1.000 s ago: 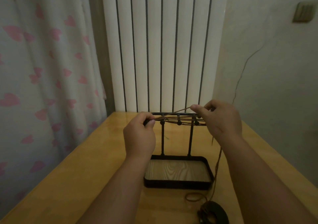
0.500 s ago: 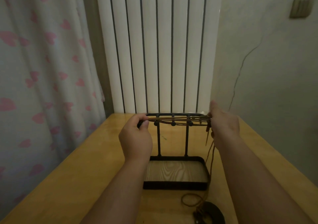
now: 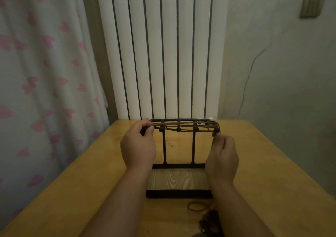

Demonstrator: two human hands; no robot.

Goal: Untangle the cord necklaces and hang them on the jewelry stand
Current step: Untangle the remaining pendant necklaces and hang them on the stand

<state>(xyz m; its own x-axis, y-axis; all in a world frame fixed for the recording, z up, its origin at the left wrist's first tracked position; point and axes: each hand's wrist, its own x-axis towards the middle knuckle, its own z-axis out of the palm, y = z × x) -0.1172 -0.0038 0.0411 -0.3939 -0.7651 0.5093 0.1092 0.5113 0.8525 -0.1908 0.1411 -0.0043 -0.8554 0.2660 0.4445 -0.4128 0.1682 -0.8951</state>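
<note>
A black metal jewelry stand with a wood-grain tray base stands mid-table. Brown cord necklaces lie stretched along its top rail, over the knobbed hooks. My left hand pinches the cord at the rail's left end. My right hand holds the cord where it drops off the rail's right end. More brown cord loops on the table in front of the base, beside a dark pendant partly hidden by my right forearm.
The yellow wooden table ends at a white ribbed radiator behind the stand. A curtain with pink hearts hangs on the left. A plain wall with a switch plate is on the right.
My right hand has come down from above the rail to below its right end, drawing the cord over that end. The cord now lies flat along the rail. My left hand has stayed put.
</note>
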